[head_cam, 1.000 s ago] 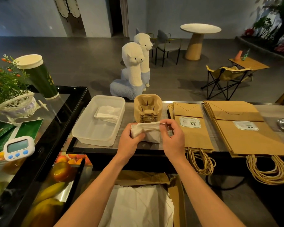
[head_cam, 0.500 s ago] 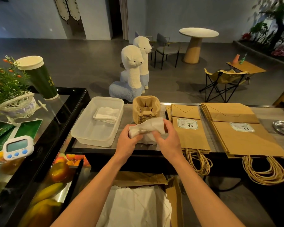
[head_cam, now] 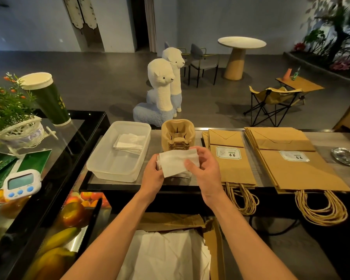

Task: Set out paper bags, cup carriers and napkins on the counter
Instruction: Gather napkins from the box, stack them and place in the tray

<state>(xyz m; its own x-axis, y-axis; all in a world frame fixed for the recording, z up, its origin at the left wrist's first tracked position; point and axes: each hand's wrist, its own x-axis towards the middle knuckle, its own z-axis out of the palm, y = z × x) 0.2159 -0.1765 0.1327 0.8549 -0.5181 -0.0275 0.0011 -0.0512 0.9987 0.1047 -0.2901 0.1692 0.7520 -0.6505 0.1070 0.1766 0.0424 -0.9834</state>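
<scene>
Both hands meet above the near edge of the bench, sharing one small wad of white folded paper napkins [head_cam: 175, 162]. The left hand [head_cam: 153, 178] grips the wad's left end, fingers curled beneath it. The right hand [head_cam: 206, 172] pinches the right end, thumb laid over the top sheet and fingers wrapped behind. Whether the wad touches the grey bench [head_cam: 156, 140] cannot be told. It sits just in front of the stack of tan moulded-pulp cup carriers [head_cam: 177, 134], between the clear rectangular plastic tub [head_cam: 111, 174] on the left and the smaller stack of flat brown paper bags [head_cam: 233, 168] on the right. More white napkins [head_cam: 129, 141] lie in the far right part of the tub. A larger stack of flat brown paper bags [head_cam: 295, 170] lies further right; both stacks' twine handles hang over the near edge. On the black glass-topped case to the left stand a white digital timer [head_cam: 21, 184] and a tall green paper cup [head_cam: 49, 100].
</scene>
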